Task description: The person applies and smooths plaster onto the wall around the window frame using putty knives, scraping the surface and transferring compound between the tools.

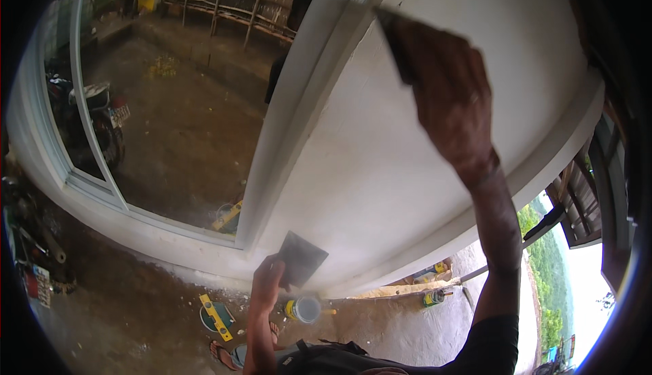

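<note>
My right hand [454,100] is raised to the upper part of a white wall [387,171]. It grips a dark, flat putty knife [395,44], whose blade lies at the wall close to the window frame. Lower down, my left hand [267,281] holds a grey, square flat scraper plate [302,259], tilted in front of the wall's lower part. Fingers hide the handles of both tools. Below the left hand, on the floor, stands a bucket [307,310] with a grey inside and a yellow stick or handle beside it.
A yellow spirit level [216,317] rests across a dark green round container on the floor by my sandalled feet [221,354]. A small can [433,298] stands further right. The window's white frame [272,137] borders the wall; its glass reflects a yard. A motorcycle [41,280] is at far left.
</note>
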Motion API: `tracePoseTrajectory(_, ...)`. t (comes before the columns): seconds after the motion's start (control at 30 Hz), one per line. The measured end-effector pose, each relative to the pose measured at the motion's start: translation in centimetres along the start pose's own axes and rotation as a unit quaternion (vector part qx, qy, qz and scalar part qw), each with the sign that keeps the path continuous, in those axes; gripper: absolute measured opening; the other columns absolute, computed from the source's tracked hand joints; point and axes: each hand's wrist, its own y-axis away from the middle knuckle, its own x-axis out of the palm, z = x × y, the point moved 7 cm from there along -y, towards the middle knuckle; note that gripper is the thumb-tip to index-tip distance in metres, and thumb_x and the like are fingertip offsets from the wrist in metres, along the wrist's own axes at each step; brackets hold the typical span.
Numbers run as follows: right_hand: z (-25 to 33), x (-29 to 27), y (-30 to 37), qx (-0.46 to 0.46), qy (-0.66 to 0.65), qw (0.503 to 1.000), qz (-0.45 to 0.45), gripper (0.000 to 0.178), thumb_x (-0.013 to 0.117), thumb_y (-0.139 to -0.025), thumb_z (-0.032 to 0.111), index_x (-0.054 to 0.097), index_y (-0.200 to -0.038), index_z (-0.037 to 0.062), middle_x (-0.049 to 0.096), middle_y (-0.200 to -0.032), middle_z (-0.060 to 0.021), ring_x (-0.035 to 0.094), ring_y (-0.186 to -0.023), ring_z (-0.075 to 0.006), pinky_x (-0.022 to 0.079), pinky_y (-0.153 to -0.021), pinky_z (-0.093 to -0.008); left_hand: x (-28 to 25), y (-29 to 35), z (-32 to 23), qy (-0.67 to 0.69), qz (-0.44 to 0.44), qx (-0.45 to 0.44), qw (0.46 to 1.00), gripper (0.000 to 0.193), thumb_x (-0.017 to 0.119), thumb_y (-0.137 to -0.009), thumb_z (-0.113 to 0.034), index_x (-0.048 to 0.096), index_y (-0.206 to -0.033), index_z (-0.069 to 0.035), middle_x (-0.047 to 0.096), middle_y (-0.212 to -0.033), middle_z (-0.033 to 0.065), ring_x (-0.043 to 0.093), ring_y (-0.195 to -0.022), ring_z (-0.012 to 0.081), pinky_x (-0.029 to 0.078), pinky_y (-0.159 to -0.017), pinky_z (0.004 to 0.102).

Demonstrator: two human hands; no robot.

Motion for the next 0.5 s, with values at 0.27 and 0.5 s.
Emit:
tracePoseTrajectory(0.27,-1.4,3.2,-1.1,0.003,0.062,0.998,0.004,0.041,0.062,-0.082,0.003,0.063,-0.123,-0.0019,0.065,-0.116,-0.0138,0.062,-0.106,-0.0297,0.051,-0.086,-0.042,0.1,0.3,0.3,-0.003,0.002,-0.006,1.0,0.034,0.058,-0.102,-0.022,0.06,-0.126,0.002,0.067,-0.09,0.0072,0.064,-0.067,0.0146,0.051,-0.054,0.029)
tracePoseTrajectory(0.5,6.2,4.1,4.8,-0.018,-0.023,0.989,0.147,0.051,0.062,-0.082,0.003,0.059,-0.132,-0.0061,0.062,-0.126,-0.0174,0.061,-0.108,-0.0306,0.052,-0.091,-0.0438,-0.2,0.4,0.4,0.005,-0.001,-0.006,1.0,0.034,0.058,-0.102,-0.022,0.061,-0.126,0.003,0.068,-0.09,0.0086,0.064,-0.067,0.0151,0.05,-0.054,0.0292)
